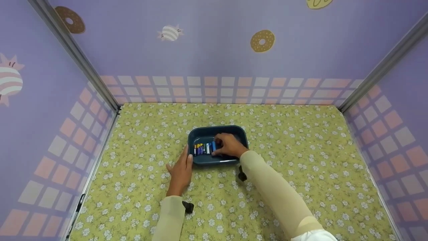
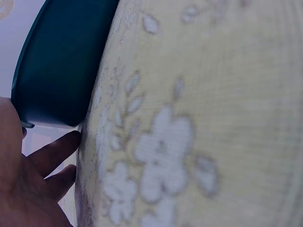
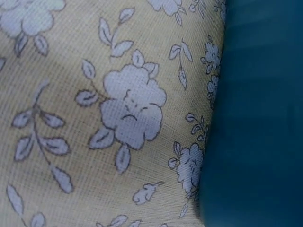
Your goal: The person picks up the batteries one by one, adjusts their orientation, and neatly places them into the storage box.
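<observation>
A dark teal plastic tray [image 1: 217, 162] with raised walls sits on the flowered cloth. Inside it, at the left, several batteries stand side by side in a row: yellow-and-purple ones [image 1: 200, 149], then a white one [image 1: 208, 148]. At the row's right end my right hand [image 1: 229, 145] pinches a blue battery [image 1: 214, 146] between thumb and fingers. My left hand [image 1: 181, 169] rests against the tray's left front corner, fingers straight along the outside wall. In the left wrist view, spread fingers [image 2: 54, 153] show beside the tray's wall [image 2: 61, 66].
Yellow-green cloth [image 1: 140, 201] with white flowers covers the table. Purple panels [image 1: 214, 50] with pink and white squares enclose it at the back and both sides, joined by grey metal posts [image 1: 77, 57]. Dark wrist cameras [image 1: 188, 207] show at the wrists.
</observation>
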`<action>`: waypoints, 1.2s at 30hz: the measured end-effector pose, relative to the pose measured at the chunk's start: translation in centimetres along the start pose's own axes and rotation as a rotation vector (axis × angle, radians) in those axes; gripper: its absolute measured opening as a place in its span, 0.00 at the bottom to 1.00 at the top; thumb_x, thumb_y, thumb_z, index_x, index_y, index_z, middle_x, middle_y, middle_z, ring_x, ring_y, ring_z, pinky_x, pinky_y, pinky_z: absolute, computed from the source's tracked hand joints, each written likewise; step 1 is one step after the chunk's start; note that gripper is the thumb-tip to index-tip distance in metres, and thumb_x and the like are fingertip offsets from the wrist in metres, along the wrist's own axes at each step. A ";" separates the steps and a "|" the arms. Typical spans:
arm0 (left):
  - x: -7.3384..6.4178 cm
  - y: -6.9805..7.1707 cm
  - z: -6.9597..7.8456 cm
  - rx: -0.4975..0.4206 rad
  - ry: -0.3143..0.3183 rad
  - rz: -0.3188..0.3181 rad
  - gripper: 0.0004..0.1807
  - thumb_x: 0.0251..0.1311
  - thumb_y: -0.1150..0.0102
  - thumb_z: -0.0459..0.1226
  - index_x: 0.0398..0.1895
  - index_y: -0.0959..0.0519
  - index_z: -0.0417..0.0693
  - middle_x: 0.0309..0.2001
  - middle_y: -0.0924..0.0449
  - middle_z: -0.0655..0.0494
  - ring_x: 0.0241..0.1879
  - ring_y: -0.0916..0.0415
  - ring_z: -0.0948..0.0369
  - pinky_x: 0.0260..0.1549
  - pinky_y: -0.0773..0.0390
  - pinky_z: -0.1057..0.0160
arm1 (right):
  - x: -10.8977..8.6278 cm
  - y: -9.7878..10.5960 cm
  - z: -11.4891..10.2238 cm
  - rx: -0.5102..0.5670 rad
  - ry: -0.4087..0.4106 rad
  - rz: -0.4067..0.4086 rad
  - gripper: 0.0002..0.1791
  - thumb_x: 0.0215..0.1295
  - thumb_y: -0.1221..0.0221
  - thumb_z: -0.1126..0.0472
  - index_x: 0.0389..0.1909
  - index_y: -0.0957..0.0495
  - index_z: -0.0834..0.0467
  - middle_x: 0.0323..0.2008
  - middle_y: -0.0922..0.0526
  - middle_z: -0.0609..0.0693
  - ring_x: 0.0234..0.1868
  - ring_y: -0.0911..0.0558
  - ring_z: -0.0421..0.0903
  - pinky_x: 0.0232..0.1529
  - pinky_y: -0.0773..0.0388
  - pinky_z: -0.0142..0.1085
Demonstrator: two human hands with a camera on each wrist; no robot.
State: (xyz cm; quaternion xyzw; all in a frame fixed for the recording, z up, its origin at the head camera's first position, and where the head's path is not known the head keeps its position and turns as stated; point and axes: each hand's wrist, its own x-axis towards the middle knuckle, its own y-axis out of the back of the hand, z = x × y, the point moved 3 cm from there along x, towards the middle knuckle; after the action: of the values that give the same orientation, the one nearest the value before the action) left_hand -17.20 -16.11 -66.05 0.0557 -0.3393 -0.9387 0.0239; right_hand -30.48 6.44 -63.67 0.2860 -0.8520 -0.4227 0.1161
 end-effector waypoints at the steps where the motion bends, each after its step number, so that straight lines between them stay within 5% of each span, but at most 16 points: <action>1: 0.0 0.0 0.0 0.001 -0.001 -0.001 0.38 0.74 0.79 0.69 0.83 0.58 0.74 0.81 0.46 0.60 0.79 0.44 0.47 0.69 0.85 0.28 | 0.0 0.0 0.0 0.001 0.001 -0.002 0.32 0.51 0.22 0.42 0.53 0.20 0.54 0.45 0.18 0.50 0.45 0.19 0.46 0.49 0.19 0.43; 36: 0.0 0.0 0.2 0.005 0.006 -0.008 0.38 0.74 0.80 0.69 0.84 0.59 0.74 0.81 0.47 0.58 0.79 0.45 0.45 0.69 0.86 0.28 | 0.0 -0.4 0.4 -0.064 0.031 -0.008 0.32 0.50 0.23 0.40 0.51 0.19 0.51 0.44 0.21 0.48 0.40 0.22 0.43 0.45 0.20 0.41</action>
State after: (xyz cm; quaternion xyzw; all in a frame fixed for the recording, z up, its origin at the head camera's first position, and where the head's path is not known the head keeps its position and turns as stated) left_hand -17.21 -16.00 -65.89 0.0601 -0.3413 -0.9378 0.0210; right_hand -30.54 6.48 -64.27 0.2920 -0.8351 -0.4457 0.1367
